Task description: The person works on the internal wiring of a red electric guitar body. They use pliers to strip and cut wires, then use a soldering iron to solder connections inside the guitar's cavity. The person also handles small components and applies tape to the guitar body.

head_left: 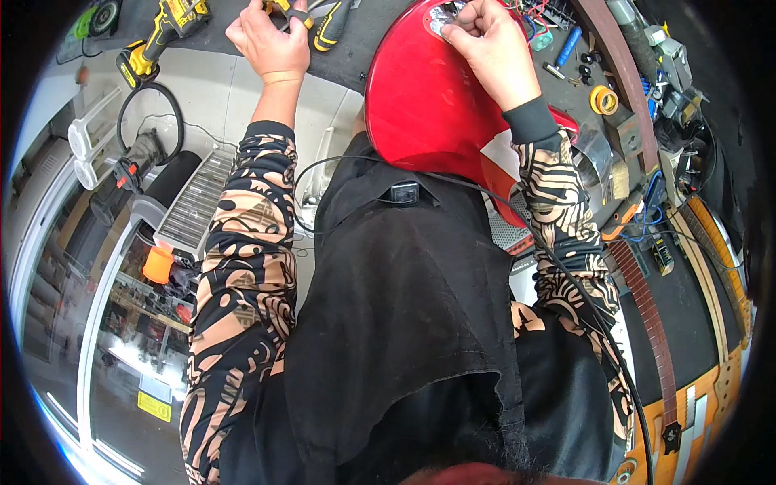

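Observation:
A glossy red guitar body rests against my lap and the bench edge, with a silver-lined cavity in its upper part. My right hand lies over the body, thumb and fingers pinched together at the cavity; what they pinch is hidden. Thin red and blue wires show just beyond that hand. At the top edge, left of the guitar, my left hand is closed around a yellow-and-black tool, whose kind I cannot make out because the frame cuts it off. Beside it lies a yellow-and-black screwdriver.
A yellow cordless drill lies at the far left of the bench. To the right are a blue-handled tool, a roll of yellow tape and a fretted guitar neck. A black cable crosses my apron and right arm.

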The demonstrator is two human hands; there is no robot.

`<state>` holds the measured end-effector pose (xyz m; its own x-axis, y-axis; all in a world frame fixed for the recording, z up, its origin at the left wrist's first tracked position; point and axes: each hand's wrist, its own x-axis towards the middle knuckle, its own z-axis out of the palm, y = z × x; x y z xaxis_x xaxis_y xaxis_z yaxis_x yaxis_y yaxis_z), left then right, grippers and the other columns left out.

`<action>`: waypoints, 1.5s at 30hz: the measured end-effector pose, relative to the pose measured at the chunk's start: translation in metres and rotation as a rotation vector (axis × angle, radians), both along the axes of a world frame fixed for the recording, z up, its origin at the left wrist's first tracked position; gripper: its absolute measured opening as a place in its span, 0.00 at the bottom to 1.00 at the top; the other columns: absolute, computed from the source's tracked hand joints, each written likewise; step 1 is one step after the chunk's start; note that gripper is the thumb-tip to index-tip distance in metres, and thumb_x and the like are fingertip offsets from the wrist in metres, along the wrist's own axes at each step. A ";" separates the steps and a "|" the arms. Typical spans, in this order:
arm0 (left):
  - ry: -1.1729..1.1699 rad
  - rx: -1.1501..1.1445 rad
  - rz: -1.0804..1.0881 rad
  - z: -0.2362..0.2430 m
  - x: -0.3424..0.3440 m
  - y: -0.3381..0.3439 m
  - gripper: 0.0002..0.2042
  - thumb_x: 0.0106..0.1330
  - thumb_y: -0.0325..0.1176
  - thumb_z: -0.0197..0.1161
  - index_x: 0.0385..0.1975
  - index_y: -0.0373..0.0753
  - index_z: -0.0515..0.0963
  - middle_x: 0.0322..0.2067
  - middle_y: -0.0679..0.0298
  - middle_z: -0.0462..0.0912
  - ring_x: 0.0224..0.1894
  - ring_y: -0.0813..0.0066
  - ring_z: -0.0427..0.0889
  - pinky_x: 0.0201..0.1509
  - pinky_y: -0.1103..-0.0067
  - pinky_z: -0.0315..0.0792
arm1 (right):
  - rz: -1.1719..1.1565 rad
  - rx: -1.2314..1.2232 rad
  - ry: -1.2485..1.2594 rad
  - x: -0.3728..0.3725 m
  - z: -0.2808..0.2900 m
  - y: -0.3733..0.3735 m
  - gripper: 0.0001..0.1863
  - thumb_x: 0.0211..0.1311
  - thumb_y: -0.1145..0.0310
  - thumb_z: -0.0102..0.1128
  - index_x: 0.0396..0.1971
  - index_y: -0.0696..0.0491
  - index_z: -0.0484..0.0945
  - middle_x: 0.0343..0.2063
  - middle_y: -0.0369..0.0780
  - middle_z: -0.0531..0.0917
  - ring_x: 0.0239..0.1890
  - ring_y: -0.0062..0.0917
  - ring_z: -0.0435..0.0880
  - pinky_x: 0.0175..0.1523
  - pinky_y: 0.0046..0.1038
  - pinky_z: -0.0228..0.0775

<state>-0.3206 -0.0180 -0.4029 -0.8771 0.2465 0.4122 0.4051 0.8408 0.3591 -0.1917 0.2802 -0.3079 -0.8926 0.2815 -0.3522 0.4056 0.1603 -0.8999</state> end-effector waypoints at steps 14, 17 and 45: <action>-0.025 -0.002 0.029 0.008 0.002 0.005 0.31 0.69 0.33 0.77 0.70 0.33 0.73 0.56 0.48 0.80 0.60 0.40 0.73 0.68 0.53 0.70 | -0.021 -0.053 0.012 0.000 -0.001 -0.003 0.14 0.72 0.77 0.74 0.39 0.55 0.73 0.33 0.32 0.76 0.36 0.16 0.75 0.44 0.24 0.71; -0.010 0.008 0.017 0.004 0.001 0.003 0.31 0.69 0.33 0.77 0.70 0.33 0.73 0.57 0.48 0.80 0.60 0.40 0.73 0.68 0.53 0.70 | -0.028 -0.084 0.006 -0.001 0.000 -0.004 0.14 0.72 0.77 0.74 0.39 0.55 0.73 0.33 0.32 0.76 0.36 0.16 0.75 0.44 0.24 0.71; -0.654 0.289 -0.269 0.223 0.102 -0.038 0.25 0.64 0.36 0.84 0.59 0.35 0.87 0.43 0.63 0.86 0.53 0.68 0.81 0.66 0.70 0.75 | 0.165 -0.147 0.000 0.041 0.143 -0.017 0.13 0.82 0.63 0.68 0.46 0.61 0.86 0.37 0.33 0.88 0.41 0.15 0.84 0.50 0.25 0.78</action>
